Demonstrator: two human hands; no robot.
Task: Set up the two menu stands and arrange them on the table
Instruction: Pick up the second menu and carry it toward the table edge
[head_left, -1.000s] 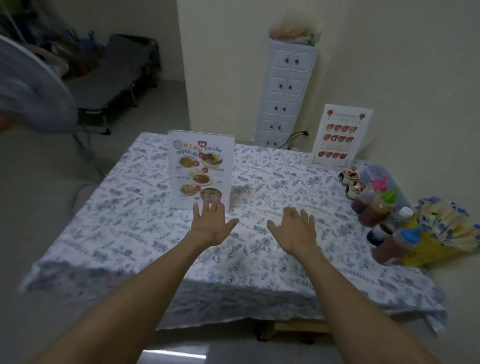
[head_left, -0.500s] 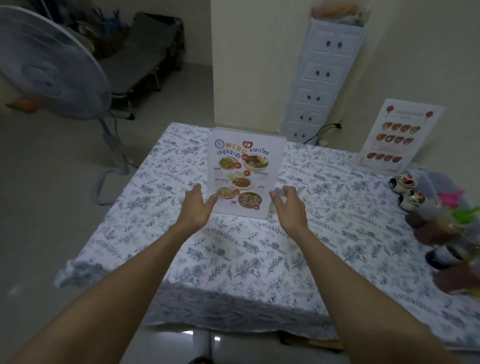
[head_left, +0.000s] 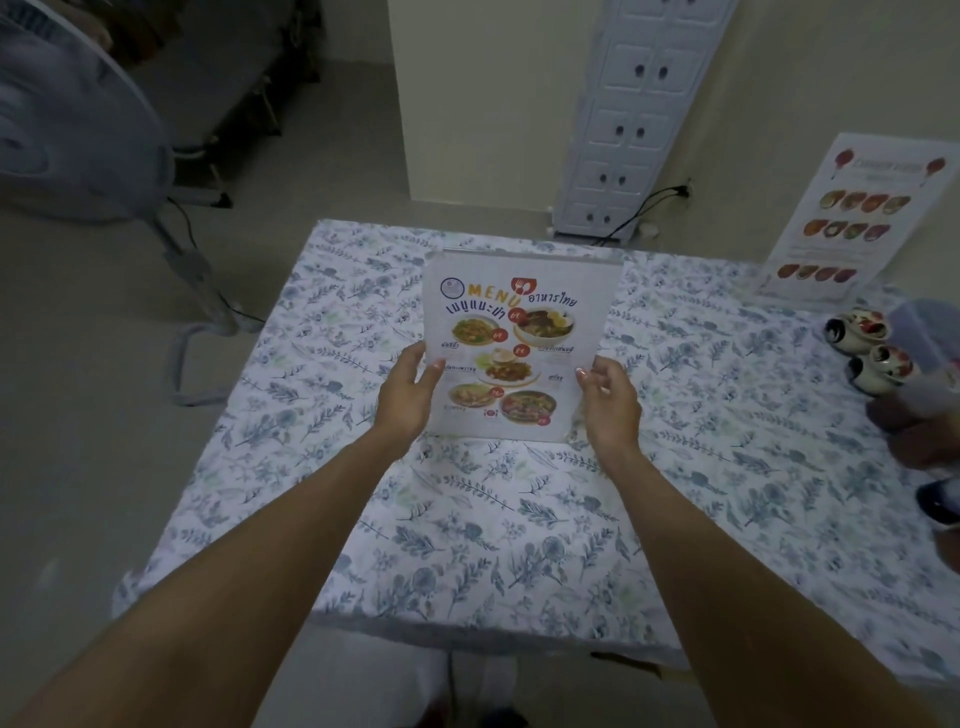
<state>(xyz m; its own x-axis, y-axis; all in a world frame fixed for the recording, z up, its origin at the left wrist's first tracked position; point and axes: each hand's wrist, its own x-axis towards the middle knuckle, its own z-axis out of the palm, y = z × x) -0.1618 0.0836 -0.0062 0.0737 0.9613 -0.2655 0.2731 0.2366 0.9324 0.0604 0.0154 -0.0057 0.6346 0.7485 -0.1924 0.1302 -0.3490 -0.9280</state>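
Two bare forearms reach forward from the near edge over a bench (head_left: 467, 545) covered in a blue-and-white floral cloth, converging on a menu stand (head_left: 519, 348) that stands upright near the bench's middle. The left hand (head_left: 408, 397) grips the stand's left edge about halfway up, thumb laid across the printed front, fingers wrapped behind. The right hand (head_left: 608, 402) grips the right edge at matching height, fingertips curled onto the clear border, wrist slightly bent inward. The stand's front shows the word MENU, Thai lettering and photographs of dishes; its base sits on or just above the cloth, which of the two cannot be told. A second menu stand (head_left: 852, 218) stands at the far right of the bench, leaning back close to the wall. Near it on the right lie two small painted ceramic jars (head_left: 867, 345). A pedestal fan (head_left: 72, 135) stands on the floor at the far left, and a white drawer tower (head_left: 639, 114) rises against the far wall.
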